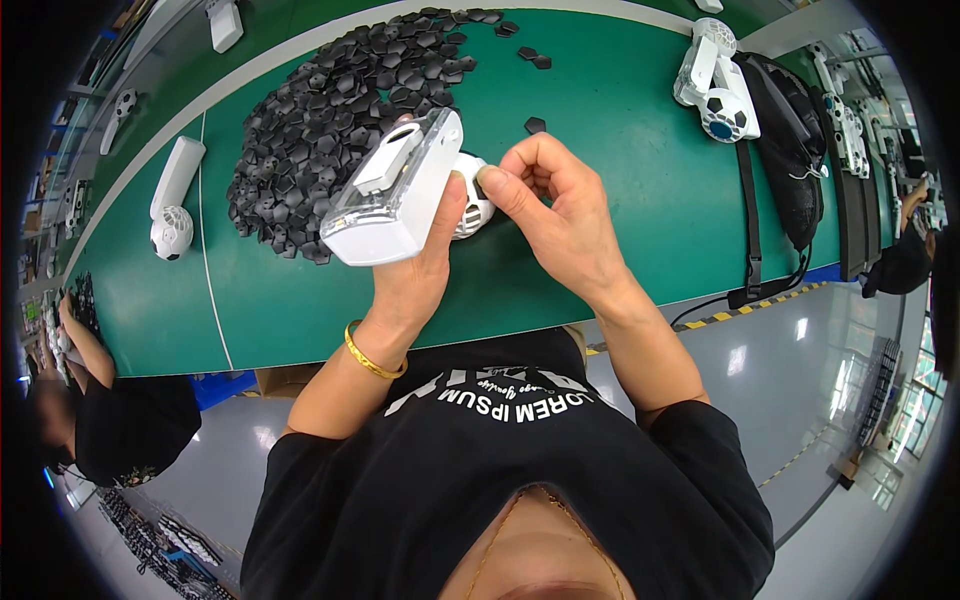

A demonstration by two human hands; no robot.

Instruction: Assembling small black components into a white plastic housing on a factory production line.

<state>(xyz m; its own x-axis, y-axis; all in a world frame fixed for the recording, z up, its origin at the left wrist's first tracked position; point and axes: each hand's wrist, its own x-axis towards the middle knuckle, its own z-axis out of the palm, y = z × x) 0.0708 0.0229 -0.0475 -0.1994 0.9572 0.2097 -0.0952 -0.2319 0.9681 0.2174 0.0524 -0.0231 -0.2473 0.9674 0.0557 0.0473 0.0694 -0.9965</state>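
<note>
My left hand (420, 275) grips a white handheld device (378, 240) with a clear cover, held tilted above the table. At the device's far right end sits a white ball-shaped head (468, 222) with slots and dark patches. My right hand (565, 215) is closed, its thumb and index finger pinched together against this ball. Whatever lies between those fingertips is hidden. Behind the device spreads a big heap of black pentagon-shaped pieces (300, 150). One loose black pentagon piece (536, 125) lies just beyond my right hand.
The green tabletop (620, 90) carries another white ball-headed device (175, 190) at the left. More white devices (722, 100) with black-patched balls stand at the far right beside a black bag (785, 150) with a strap. Co-workers sit at the left (130, 430) and far right (900, 262).
</note>
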